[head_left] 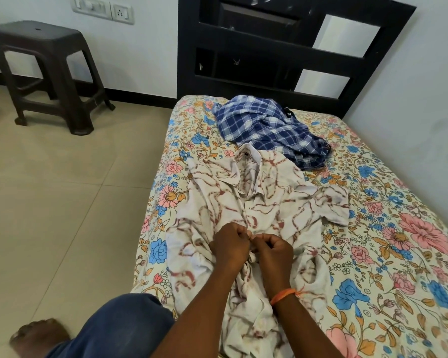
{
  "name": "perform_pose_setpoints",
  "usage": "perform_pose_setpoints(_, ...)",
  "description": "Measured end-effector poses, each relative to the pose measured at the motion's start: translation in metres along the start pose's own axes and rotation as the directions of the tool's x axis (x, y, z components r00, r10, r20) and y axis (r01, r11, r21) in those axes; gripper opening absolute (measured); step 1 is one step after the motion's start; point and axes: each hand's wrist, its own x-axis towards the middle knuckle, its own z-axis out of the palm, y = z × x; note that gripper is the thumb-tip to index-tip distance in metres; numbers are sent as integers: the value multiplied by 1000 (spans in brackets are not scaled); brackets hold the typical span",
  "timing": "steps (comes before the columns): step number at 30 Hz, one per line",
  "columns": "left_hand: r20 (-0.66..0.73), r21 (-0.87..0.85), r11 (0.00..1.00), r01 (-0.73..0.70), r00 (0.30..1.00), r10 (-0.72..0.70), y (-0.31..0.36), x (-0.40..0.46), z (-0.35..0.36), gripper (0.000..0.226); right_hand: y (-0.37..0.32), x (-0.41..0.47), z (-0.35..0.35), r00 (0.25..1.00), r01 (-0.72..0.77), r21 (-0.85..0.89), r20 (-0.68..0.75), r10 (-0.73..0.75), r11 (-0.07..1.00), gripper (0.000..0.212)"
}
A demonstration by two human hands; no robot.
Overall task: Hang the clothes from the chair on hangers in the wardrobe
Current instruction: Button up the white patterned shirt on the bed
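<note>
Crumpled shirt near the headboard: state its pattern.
The crumpled checked shirt is blue and white plaid, seen in the head view.

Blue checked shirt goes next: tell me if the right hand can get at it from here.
Probably yes: the blue checked shirt lies uncovered beyond the white shirt, but the right hand is pinching that shirt and must release first.

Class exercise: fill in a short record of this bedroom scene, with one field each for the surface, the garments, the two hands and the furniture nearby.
surface: bed with floral sheet
garment in work: white shirt with brown streaks, spread flat, collar towards the headboard
other garment: blue checked shirt, crumpled beyond it
left hand: pinches the shirt front
right hand: pinches the shirt front
nearby: dark plastic stool on the floor
</note>
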Motion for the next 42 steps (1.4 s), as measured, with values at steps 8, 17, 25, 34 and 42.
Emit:
perform_pose_setpoints(8,-26,358,928,-106,992,123,3,-8,1,22,1,-2,3,1000,-13,31,17,13,999,29)
perform_pose_setpoints(17,143,69,997,24,989,-34,3,7,-5,29,-10,9,1,956,-284,325,164,241,902,12)
perform_pose_setpoints(25,46,350,928,-129,992,121,-4,1,0,21,-5,9,-7,1000,1,-97,17,1,995,14)
perform_pose_setpoints(34,124,447,736,-508,850,511,-6,11,-3,40,-48,55,14,963,270,-292,67,-262,917,7)
perform_pose_setpoints(42,233,475,720,-507,861,453,-10,32,-12,41,-26,87,25,992,63,-358,128,-18,931,31)
